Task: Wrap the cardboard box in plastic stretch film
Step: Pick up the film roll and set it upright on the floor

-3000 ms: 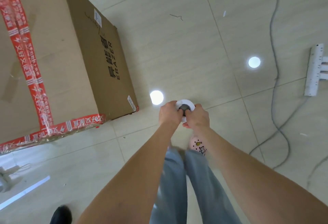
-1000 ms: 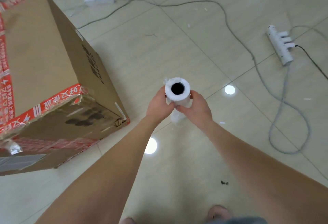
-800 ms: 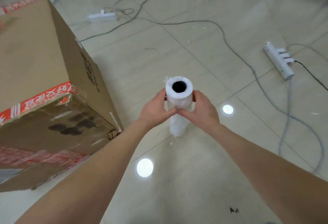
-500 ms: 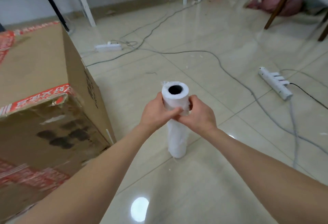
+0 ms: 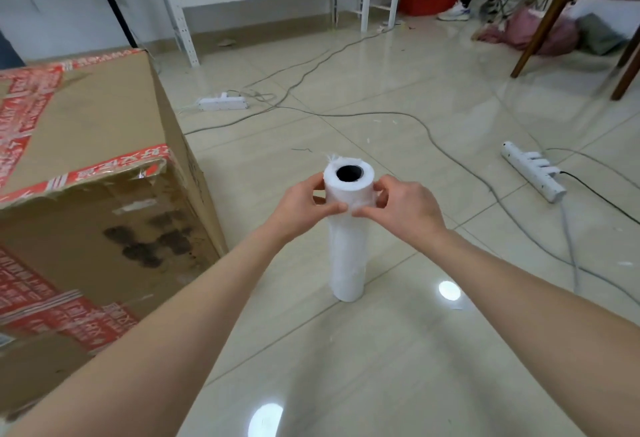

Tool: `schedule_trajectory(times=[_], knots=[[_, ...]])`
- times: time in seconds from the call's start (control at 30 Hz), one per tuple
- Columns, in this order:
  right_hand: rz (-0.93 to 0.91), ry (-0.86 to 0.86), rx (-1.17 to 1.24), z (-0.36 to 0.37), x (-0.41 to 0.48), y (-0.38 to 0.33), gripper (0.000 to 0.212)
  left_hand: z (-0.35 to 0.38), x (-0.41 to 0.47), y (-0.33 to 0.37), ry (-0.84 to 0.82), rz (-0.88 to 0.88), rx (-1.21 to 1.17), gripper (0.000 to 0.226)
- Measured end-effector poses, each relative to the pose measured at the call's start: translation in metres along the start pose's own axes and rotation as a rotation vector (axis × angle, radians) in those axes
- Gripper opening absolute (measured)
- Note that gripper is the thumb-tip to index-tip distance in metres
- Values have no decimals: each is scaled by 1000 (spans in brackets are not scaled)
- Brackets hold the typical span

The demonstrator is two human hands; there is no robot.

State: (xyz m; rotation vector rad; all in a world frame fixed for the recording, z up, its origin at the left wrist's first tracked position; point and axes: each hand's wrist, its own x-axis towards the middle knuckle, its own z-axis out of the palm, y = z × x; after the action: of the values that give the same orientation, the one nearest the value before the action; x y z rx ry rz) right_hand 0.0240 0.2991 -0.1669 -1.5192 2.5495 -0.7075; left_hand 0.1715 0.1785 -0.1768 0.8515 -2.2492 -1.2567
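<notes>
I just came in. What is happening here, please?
A person holds a roll of stretch film upright, left hand and right hand both pinching it near its top, probably seeking the loose edge. The cardboard box stands at their left; no film joins it to the roll yet.

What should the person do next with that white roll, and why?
Probably pick loose the film's free edge. The left hand and right hand grip the stretch film roll near its top, thumbs meeting on its surface, and no sheet runs yet from it to the cardboard box on the left.
</notes>
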Motion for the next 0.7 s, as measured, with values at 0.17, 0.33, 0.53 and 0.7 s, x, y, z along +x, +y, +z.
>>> schedule_trajectory(times=[0.17, 0.33, 0.53, 0.7], knots=[[-387, 238, -218, 12, -9, -4, 31, -12, -2, 7, 13, -76, -53, 36], [-660, 430, -113, 27, -15, -47, 27, -30, -9, 23, -87, -276, -229, 46], [-818, 362, -10, 44, -21, -78, 18, -48, -16, 29, -242, -456, -36, 20], [-510, 435, 67, 12, -12, -87, 29, -53, -16, 17, -105, -387, 225, 23]])
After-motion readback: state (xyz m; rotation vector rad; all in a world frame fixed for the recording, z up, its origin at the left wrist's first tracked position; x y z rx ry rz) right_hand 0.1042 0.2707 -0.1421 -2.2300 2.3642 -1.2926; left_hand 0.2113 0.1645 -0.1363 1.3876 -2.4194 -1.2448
